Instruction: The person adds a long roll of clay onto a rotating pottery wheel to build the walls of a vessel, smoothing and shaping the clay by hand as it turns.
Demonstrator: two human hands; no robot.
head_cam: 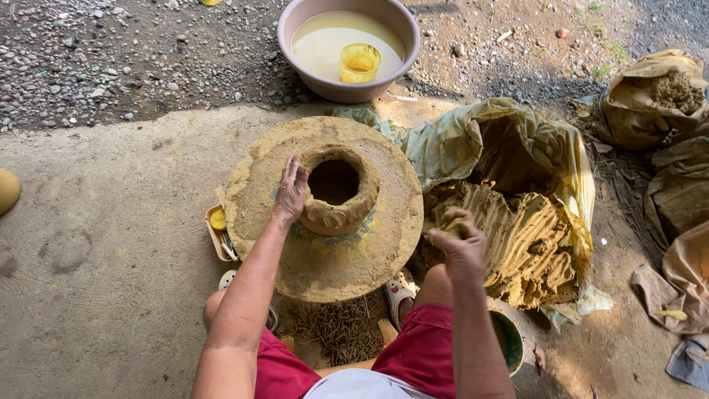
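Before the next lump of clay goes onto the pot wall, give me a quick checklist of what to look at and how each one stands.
1. Left hand steadying the clay pot: ok, fingers rest on its outer wall.
2. Right hand loaded with clay: ok, it is closed around a small lump.
3. Pot centred on the round wheel: ok, roughly in the middle.
4. Clay pile within reach: ok, just beside the right hand.
5. Water basin with yellow cup: ok, filled, beyond the wheel.
6. Wall thickness even: cannot tell.
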